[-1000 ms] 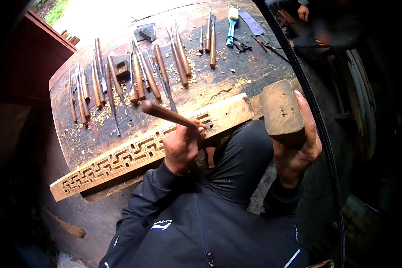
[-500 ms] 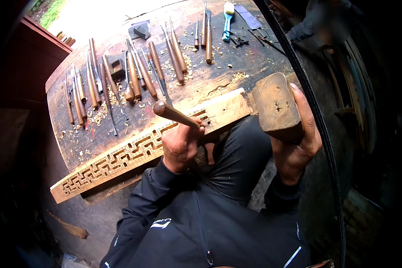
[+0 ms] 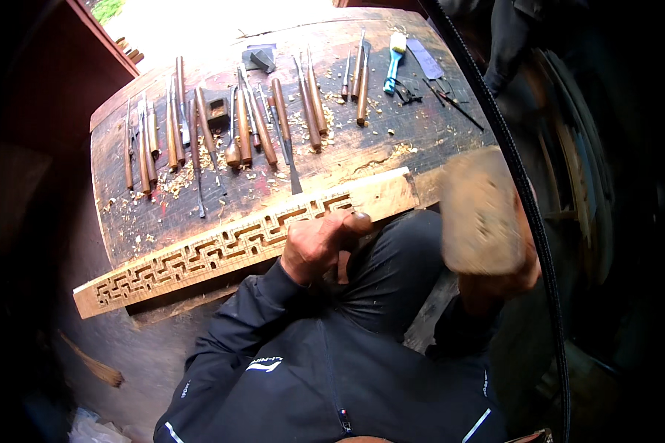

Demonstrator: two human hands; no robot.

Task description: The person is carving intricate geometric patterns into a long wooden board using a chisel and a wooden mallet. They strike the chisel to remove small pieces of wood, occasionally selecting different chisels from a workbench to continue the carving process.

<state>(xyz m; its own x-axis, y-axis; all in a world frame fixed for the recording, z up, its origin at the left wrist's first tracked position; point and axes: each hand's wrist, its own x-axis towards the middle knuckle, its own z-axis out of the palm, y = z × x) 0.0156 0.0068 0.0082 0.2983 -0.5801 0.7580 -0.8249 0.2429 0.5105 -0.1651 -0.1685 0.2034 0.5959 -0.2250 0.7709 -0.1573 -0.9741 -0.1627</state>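
Note:
My left hand (image 3: 312, 249) is closed around a wooden-handled chisel (image 3: 360, 221) at the near edge of a long carved board (image 3: 389, 192). Only the butt of the handle shows clearly; the blade is hidden by the hand. A row of angular, maze-like slots runs along the board from its left end, while its right end is mostly uncut. To the right, my right hand (image 3: 526, 272) grips a blocky wooden mallet (image 3: 480, 214). The mallet is smeared by motion, hides most of the fingers, and is apart from the chisel.
Several chisels and gouges (image 3: 307, 103) lie on the worn workbench (image 3: 358, 151) among wood shavings. A blue-handled brush (image 3: 394, 66) and a dark sharpening block (image 3: 261, 60) are farther back. Another person's dark-clothed leg (image 3: 506, 40) shows at upper right. A black strap (image 3: 513, 155) crosses the right side.
The chisel's handle has swung from pointing up-left to leaning right. The mallet has moved slightly lower and become blurred. The whole view has shifted a little.

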